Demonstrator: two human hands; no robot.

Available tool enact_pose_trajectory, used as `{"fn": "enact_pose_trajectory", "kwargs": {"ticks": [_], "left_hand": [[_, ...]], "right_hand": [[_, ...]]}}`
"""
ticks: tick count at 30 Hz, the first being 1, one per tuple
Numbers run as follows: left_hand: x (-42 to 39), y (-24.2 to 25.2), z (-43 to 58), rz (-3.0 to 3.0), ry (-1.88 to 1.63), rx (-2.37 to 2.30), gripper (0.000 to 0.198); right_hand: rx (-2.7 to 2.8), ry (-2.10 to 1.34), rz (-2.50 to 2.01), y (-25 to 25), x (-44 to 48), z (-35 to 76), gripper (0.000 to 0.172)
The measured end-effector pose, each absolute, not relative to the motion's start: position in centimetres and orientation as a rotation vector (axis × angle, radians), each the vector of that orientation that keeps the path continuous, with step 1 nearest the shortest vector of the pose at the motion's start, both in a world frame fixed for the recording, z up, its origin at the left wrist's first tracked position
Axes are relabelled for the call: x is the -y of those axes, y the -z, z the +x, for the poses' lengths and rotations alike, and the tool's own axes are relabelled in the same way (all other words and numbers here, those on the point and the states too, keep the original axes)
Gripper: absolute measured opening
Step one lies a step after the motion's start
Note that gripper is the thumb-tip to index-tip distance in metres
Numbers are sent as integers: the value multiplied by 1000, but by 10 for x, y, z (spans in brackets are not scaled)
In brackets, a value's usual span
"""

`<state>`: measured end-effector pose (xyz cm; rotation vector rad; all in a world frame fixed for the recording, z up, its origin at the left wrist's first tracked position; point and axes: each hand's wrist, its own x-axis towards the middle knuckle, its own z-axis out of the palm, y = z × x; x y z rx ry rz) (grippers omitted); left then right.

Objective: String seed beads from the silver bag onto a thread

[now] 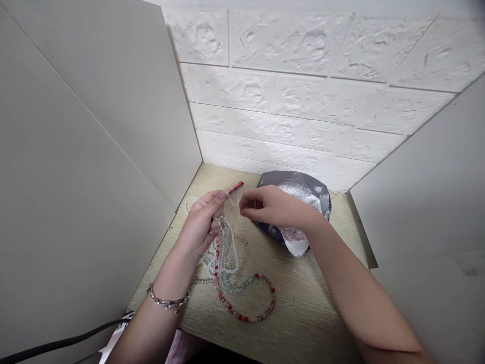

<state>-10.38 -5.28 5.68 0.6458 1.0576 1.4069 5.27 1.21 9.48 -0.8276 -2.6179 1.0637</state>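
White brick-patterned wall [288, 91] behind, grey panels [94, 151] close in on both sides of pale tabletop [310, 313]. Silvery bag [306, 183] sits near wall, partly hidden by right hand [271, 206]. Bead strands [217, 268] hang from left hand [204, 220], loop onto tabletop below. Left hand closed round strands, thumb uppermost; red stick [237, 187] shows just past fingertips. Right wrist bent, fingers curled toward thumb; can't tell whether they pinch anything.
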Motion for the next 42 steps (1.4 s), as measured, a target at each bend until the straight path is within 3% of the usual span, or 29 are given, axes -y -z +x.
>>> {"fn": "enact_pose_trajectory", "kwargs": {"ticks": [5,12,20,24,30,33,42], "left_hand": [[54,-59,-101,660,-1370,-1084,21],[54,-59,-105,684,-1383,-1088,23],[58,-59,-104,674,-1459,-1005,27],[60,-62,-106,649,-1512,-963,27],[62,-63,-109,617,-1614,-867,29],[64,-64,-110,598,-1649,-816,27],[66,-62,-113,575,-1666,-619,25]], "right_hand": [[2405,-956,-731,-89,-11,43,20],[2227,-1231,-623,-73,-14,27,25],[2584,-748,-1027,-59,-18,26,46],[2566,-638,-1055,-55,-22,31,38],[2603,-551,-1069,-56,-26,44,78],[2634,-379,-1157,-55,-31,51,90],[2458,-141,-1426,-67,-61,86,78]]}}
